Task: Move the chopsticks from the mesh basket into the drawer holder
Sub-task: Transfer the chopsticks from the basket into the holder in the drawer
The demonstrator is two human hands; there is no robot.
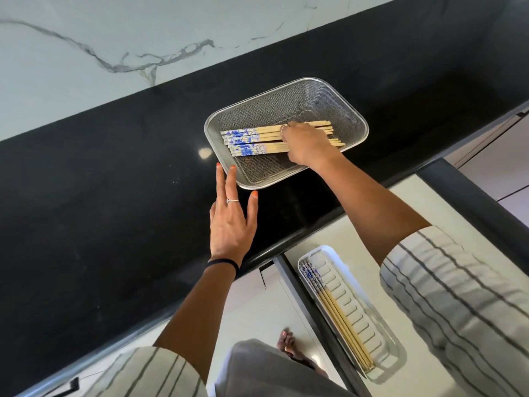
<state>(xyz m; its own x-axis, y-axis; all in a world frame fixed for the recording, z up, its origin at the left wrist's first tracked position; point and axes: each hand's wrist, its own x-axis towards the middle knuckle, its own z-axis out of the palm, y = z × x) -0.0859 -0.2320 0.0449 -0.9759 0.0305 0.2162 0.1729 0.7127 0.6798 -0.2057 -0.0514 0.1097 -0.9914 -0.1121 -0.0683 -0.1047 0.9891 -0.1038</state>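
Note:
A rectangular metal mesh basket (312, 93) sits on the black counter, holding several bamboo chopsticks (252, 140) with blue-and-white patterned ends. My right hand (307, 144) reaches into the basket with its fingers curled down over the middle of the chopsticks. My left hand (232, 219) hovers flat with straight spread fingers at the basket's near left corner, fingertips at its rim. Below, in the pulled-out drawer, a white ridged holder (369, 325) contains a few chopsticks (337, 310) of the same kind along its left side.
The black counter (114, 196) runs diagonally, with a white marble wall (86, 53) behind it. The open drawer (458, 224) has a dark rim and pale floor. My bare foot (289, 346) stands on the floor beside the drawer.

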